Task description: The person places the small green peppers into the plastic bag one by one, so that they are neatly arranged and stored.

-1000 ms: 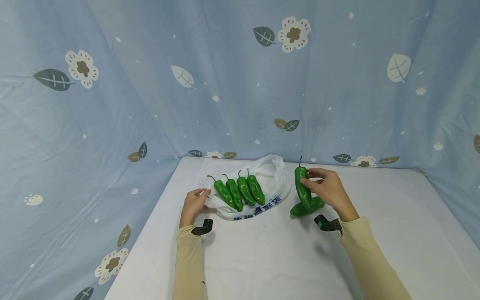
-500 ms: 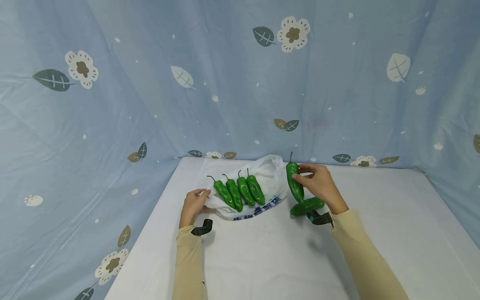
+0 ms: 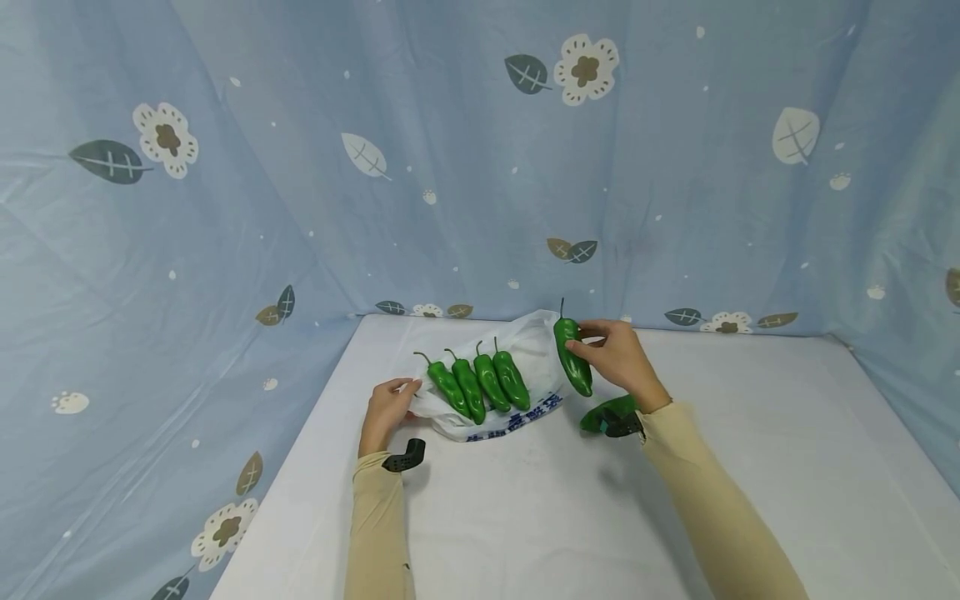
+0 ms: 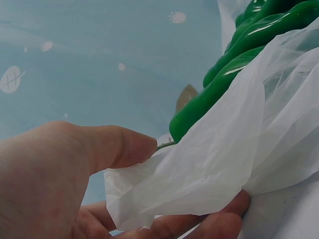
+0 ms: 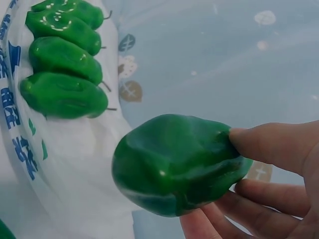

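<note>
My right hand (image 3: 618, 354) pinches a green pepper (image 3: 573, 358) between thumb and fingers, stem up, above the right end of a white plastic bag (image 3: 542, 350). In the right wrist view the held pepper (image 5: 179, 164) fills the middle, its blunt end toward the camera. Several more green peppers (image 3: 491, 382) lie side by side on the bag, stems pointing away from me. At the bag's left edge my left hand (image 3: 386, 410) grips the plastic; the left wrist view has the bag's edge (image 4: 184, 184) between thumb and fingers. Another pepper (image 3: 606, 412) lies on the table, partly hidden under my right wrist.
A white cloth covers the table (image 3: 510, 517). Behind and at the left hangs a blue curtain (image 3: 465, 167) with leaf and flower prints. Blue lettering marks the bag's near edge. A black camera mount (image 3: 405, 455) sits on each wrist.
My right hand has carried the held pepper leftward and slightly up, from above the lying pepper to the bag's right end. The left hand and the peppers on the bag stay in place.
</note>
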A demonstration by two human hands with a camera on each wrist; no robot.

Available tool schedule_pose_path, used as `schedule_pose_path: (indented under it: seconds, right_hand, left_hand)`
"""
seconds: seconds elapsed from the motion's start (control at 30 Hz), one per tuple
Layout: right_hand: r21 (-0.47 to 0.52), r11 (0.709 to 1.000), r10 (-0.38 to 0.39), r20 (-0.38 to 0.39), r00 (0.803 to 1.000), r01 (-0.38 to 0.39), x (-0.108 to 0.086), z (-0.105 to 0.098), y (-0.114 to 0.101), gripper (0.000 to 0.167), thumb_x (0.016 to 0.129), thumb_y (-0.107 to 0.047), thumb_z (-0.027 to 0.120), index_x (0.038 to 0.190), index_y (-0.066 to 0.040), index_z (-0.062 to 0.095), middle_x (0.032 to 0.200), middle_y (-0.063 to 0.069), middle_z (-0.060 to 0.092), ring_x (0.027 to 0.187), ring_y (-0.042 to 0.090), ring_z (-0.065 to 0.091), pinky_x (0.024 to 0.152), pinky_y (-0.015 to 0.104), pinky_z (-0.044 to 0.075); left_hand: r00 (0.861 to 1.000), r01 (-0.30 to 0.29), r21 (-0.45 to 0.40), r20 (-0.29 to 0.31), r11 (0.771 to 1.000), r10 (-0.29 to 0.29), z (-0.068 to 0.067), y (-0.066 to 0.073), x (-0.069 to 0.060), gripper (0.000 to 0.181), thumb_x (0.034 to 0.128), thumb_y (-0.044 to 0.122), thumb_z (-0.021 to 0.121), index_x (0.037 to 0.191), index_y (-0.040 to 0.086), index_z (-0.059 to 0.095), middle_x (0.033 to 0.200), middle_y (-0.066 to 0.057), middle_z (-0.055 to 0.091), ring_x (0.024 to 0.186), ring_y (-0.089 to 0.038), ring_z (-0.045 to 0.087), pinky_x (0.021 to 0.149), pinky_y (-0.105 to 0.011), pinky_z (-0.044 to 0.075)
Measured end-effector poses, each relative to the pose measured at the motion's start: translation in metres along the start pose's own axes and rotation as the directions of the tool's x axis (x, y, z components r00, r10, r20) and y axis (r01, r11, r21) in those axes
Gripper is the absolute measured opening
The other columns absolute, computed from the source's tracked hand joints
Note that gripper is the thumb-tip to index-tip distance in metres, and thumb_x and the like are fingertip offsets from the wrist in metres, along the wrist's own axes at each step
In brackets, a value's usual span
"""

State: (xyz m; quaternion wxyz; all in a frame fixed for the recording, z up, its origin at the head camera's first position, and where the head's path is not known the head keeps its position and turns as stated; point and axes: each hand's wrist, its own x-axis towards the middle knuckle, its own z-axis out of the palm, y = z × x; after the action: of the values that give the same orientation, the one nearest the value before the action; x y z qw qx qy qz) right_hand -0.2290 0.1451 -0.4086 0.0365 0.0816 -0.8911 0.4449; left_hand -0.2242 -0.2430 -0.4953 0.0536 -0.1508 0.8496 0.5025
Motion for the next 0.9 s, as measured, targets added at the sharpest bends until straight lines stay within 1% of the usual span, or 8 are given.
schedule_pose_path:
  seconds: [0.23, 0.47, 0.67, 0.9]
  right_hand:
    - [0.008, 1.000, -0.025, 0.003, 1.000, 0.025, 0.012, 0.011, -0.001, 0.048, 0.097, -0.023, 0.072, 0.136, 0.004, 0.064, 0.131, 0.028, 0.068, 0.111, 0.045, 0.071, 0.088, 0.052, 0.061]
    - [0.004, 0.999, -0.048, 0.031, 0.998, 0.047, 0.019, 0.020, 0.003, 0.047, 0.098, -0.020, 0.071, 0.136, 0.007, 0.063, 0.135, 0.029, 0.065, 0.113, 0.046, 0.070, 0.089, 0.050, 0.061]
    - [0.008, 0.999, -0.043, 0.061, 0.997, 0.043, 0.025, 0.028, 0.004, 0.048, 0.099, -0.021, 0.070, 0.137, 0.007, 0.061, 0.136, 0.029, 0.064, 0.113, 0.045, 0.070, 0.087, 0.047, 0.062]
    - [0.007, 0.999, -0.035, 0.079, 0.996, 0.035, 0.033, 0.039, 0.001, 0.048, 0.098, -0.019, 0.070, 0.136, 0.008, 0.061, 0.132, 0.029, 0.067, 0.111, 0.044, 0.071, 0.085, 0.044, 0.063]
  left_hand:
    - [1.000, 0.004, -0.004, -0.004, 1.000, -0.004, 0.001, 0.001, -0.001, 0.056, 0.1024, 0.040, 0.059, 0.146, 0.005, 0.058, 0.155, -0.031, 0.046, 0.063, -0.008, 0.065, 0.066, -0.020, 0.053]
    - [1.000, 0.009, -0.006, -0.011, 1.000, -0.009, 0.001, 0.001, -0.001, 0.055, 0.1026, 0.039, 0.059, 0.146, 0.006, 0.058, 0.156, -0.029, 0.046, 0.063, -0.009, 0.066, 0.066, -0.021, 0.053]
    - [1.000, -0.004, 0.007, -0.003, 1.000, 0.004, -0.001, 0.001, 0.000, 0.055, 0.1031, 0.040, 0.058, 0.146, 0.007, 0.058, 0.155, -0.029, 0.047, 0.063, -0.008, 0.065, 0.068, -0.021, 0.051]
    - [1.000, -0.004, 0.005, 0.005, 1.000, 0.004, 0.000, 0.001, -0.001, 0.054, 0.1033, 0.040, 0.058, 0.146, 0.007, 0.058, 0.155, -0.030, 0.046, 0.064, -0.010, 0.066, 0.067, -0.021, 0.050]
